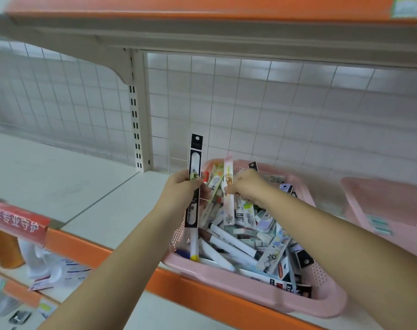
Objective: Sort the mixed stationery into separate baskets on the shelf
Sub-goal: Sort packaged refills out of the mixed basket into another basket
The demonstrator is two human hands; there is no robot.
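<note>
Shelf [60, 177] board runs left of basket [250, 289].
Left hand [186, 189] above basket's left rim: fingers curled round long black pen pack [194, 158], gripped mid-length, pack upright.
Right hand [245, 186] above basket's back half: pinches pale pen pack [228, 177], lower end down among loose pens [231, 241].
Basket crammed, front rim at orange edge [107, 253].
Second basket [381, 203] right of it, apart.
Risks: light pinch slips, pale pack drops back into heap; pulling it out flicks neighbours over rim; weight on front rim could tip basket.
</note>
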